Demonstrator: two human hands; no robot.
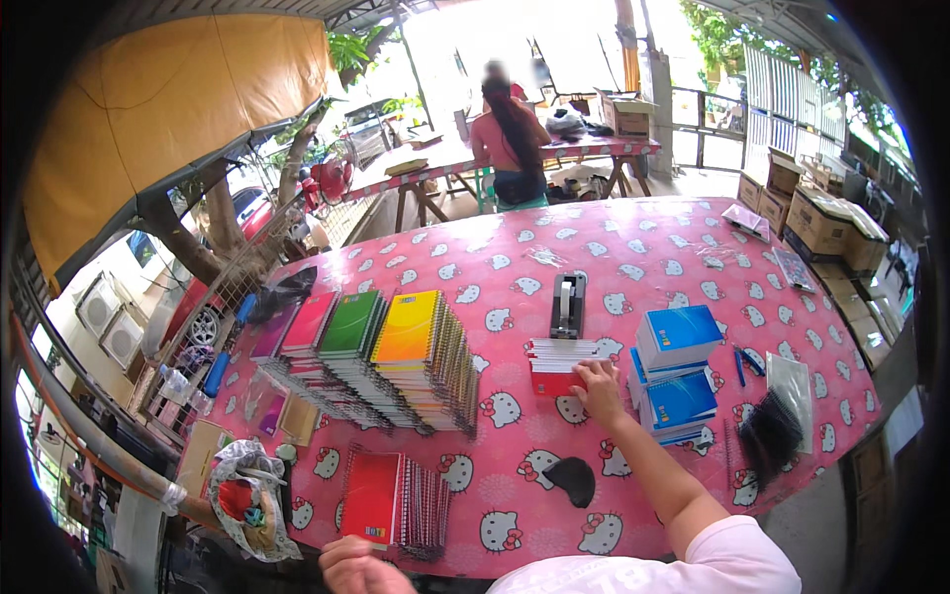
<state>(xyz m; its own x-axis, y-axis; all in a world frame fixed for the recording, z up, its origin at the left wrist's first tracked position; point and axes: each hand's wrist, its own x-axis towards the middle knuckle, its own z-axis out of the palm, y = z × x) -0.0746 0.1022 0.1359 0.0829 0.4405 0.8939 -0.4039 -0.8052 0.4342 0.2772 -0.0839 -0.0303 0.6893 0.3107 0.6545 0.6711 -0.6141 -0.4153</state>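
My right hand [598,384] reaches across the table and lies on the right edge of a small red-covered pile of notebooks [554,382]. Its fingers are stretched out, and the white page edges show at the far side of the pile. Just beyond stands a black tape dispenser [567,305]. At the near edge, my left hand [358,566] is closed, its fingers curled; what they hold, if anything, is hidden. Close to it lies a row of red spiral notebooks [373,497]. A black, rounded flat piece [570,482] lies between my arms.
Tall stacks of yellow [408,327], green [352,323] and pink [309,320] spiral notebooks stand left. Blue-covered stacks [681,401] stand right, beside pliers [750,362] and black spiral bindings [770,436]. A plastic bag [247,495] sits at the left edge. Another person [510,139] is at a far table.
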